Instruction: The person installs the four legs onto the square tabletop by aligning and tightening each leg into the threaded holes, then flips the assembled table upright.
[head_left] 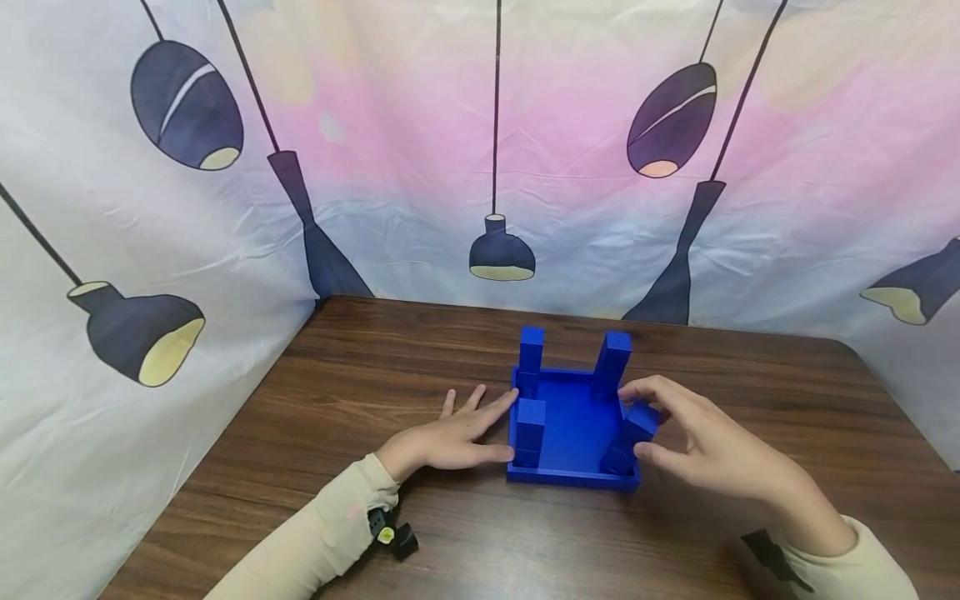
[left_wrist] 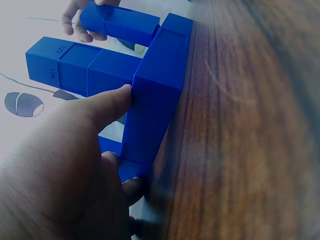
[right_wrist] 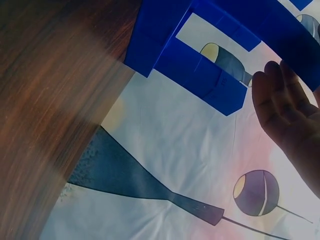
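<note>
A square blue tray (head_left: pixel 572 480) with low walls sits on the table, a stack of blue blocks standing at each corner. My left hand (head_left: pixel 450 442) lies beside the tray with fingers spread, thumb and fingertips touching its left wall. At the front right corner my right hand (head_left: pixel 705 442) holds the upper blue block (head_left: pixel 641 422) between thumb and fingers. That stack leans to the right in the head view. Numbers are marked on the near stack (left_wrist: pixel 75 65) in the left wrist view. The right hand's fingers (right_wrist: pixel 285 95) appear beside the blue stacks in the right wrist view.
A dark wood-grain table (head_left: pixel 360 350) bears the tray. Behind it and to the left hangs a pale cloth (head_left: pixel 405 150) printed with lamps. A small black device (head_left: pixel 392 533) is attached at the left sleeve.
</note>
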